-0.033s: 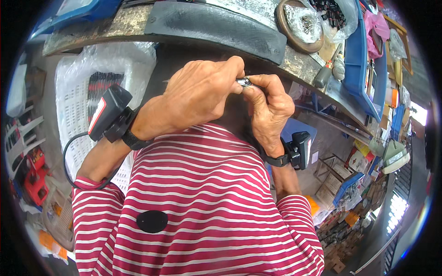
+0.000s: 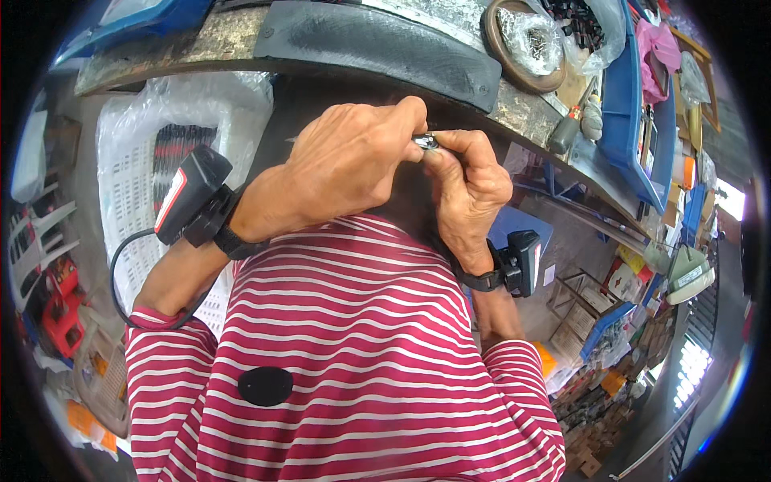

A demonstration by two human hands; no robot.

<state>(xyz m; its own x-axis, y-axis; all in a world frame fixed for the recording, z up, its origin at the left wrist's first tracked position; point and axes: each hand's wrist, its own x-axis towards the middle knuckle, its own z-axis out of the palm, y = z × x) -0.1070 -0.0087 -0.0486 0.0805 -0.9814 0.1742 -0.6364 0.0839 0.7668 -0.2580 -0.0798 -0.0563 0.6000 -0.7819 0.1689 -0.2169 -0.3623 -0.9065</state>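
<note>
Head view | pinching small shiny part between fingers of left hand and right hand, near front edge of table | along table: black pad, round tray, screwdriver, blue bin | left: white crate | right: piled clutter

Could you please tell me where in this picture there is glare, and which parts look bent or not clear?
Head view: the bright patch at far right is washed out; head view: the workbench bows along its front edge, a fisheye effect; head view: small shiny piece at the right hand's fingers has bright highlights, its fine details too small to tell.
</note>
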